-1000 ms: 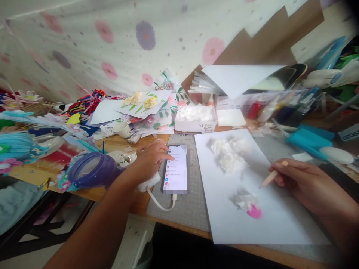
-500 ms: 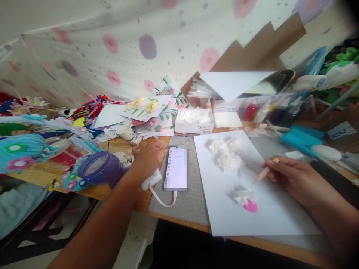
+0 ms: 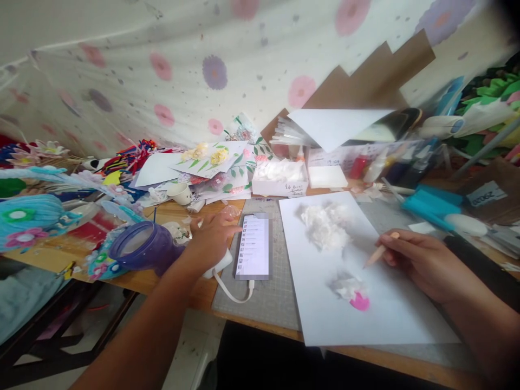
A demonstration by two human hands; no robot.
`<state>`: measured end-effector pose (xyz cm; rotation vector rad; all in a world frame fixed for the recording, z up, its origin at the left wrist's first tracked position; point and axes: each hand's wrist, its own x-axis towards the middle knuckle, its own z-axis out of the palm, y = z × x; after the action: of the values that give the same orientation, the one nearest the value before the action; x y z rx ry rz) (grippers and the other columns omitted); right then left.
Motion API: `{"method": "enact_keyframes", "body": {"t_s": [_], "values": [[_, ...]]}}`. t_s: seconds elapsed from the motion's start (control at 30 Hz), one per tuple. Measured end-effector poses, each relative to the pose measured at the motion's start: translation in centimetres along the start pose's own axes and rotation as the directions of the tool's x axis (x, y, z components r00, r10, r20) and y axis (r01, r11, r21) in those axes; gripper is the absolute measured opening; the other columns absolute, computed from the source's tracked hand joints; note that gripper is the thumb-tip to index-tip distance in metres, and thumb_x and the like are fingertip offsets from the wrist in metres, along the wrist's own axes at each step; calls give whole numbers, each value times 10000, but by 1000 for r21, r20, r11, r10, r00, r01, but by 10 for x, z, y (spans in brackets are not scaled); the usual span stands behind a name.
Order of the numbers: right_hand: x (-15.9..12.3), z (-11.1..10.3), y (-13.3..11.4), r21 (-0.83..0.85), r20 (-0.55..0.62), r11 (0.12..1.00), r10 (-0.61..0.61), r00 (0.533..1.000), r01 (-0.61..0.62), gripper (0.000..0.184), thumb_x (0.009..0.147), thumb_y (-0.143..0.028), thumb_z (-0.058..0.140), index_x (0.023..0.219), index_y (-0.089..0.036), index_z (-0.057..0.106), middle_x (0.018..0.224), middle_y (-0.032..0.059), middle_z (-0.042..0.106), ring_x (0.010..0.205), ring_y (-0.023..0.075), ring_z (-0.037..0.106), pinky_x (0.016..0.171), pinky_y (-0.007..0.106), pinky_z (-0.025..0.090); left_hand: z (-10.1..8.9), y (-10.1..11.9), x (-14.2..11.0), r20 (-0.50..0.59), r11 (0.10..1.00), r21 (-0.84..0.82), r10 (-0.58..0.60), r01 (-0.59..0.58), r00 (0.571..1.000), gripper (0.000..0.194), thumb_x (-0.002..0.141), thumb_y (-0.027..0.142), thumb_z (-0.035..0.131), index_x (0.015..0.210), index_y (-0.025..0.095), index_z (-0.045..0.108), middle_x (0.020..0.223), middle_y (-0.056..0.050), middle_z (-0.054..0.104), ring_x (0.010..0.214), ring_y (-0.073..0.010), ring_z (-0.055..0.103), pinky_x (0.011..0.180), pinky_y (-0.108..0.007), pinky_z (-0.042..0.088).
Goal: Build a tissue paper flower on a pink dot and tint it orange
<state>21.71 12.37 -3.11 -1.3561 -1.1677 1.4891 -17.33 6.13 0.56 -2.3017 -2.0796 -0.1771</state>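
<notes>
My left hand [image 3: 210, 237] is beside a smartphone [image 3: 252, 246], its index finger stretched out to the left edge of the lit screen; I cannot tell if it touches. It holds nothing. A list shows on the screen, partly blurred out. In my right hand [image 3: 422, 260] is a pencil [image 3: 378, 252], its tip pointing down over a white sheet of paper [image 3: 309, 314]. On the sheet lie a larger clump of crumpled white tissue [image 3: 329, 225] and a smaller tissue clump [image 3: 344, 284] with a bright pink piece [image 3: 359, 301] at its lower edge.
A white cable [image 3: 229, 295] runs from the phone to a white plug block [image 3: 219, 265]. A purple jar [image 3: 142, 246] stands left. Behind are a paper cup [image 3: 179, 192], a box of white tissue [image 3: 280, 176] and paint bottles [image 3: 377, 165]. A grey cutting mat [image 3: 280, 298] lies under the phone.
The list on the phone screen has shifted. My left index finger now reaches to the screen's edge. My right hand and the pencil stay over the paper; the view has moved slightly.
</notes>
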Motion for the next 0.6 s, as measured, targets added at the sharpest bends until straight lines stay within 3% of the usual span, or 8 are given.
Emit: {"method": "enact_keyframes", "body": {"t_s": [0.17, 0.33, 0.5, 0.6], "values": [[0, 1, -1, 15, 7, 1000, 0, 1000, 0, 329, 582, -470, 753, 566, -160, 646, 468, 11, 524, 468, 98, 420, 468, 243, 293, -7, 3, -6, 9, 1000, -14, -26, 26, 1000, 486, 769, 53, 385, 984, 360, 695, 1178, -1, 572, 1094, -229, 502, 956, -469, 311], [1, 1, 0, 35, 16, 999, -11, 1000, 11, 314, 573, -445, 765, 549, -159, 636, 458, 0, 517, 469, 92, 424, 467, 229, 293, -8, 10, -24, -33, 993, -28, -118, 117, 992, 478, 759, 46, 381, 938, 341, 712, 1170, -19, 574, 1113, -263, 486, 947, -518, 287], [1, 0, 3, 41, -2, 999, -29, 1000, 30, 305, 568, -445, 769, 587, -165, 649, 470, 0, 543, 473, 87, 433, 478, 217, 313, -7, 19, -44, 52, 992, -125, 0, 6, 999, 478, 794, 79, 397, 934, 425, 694, 1228, 27, 524, 1177, -253, 421, 998, -542, 217], [1, 0, 3, 49, -11, 998, -43, 999, 44, 311, 545, -444, 781, 621, -168, 661, 484, 4, 557, 475, 91, 432, 472, 218, 315, -8, 23, -51, 34, 992, -124, -26, 30, 999, 468, 796, 76, 407, 920, 420, 698, 1229, 18, 520, 1185, -256, 404, 1010, -572, 169]]}}
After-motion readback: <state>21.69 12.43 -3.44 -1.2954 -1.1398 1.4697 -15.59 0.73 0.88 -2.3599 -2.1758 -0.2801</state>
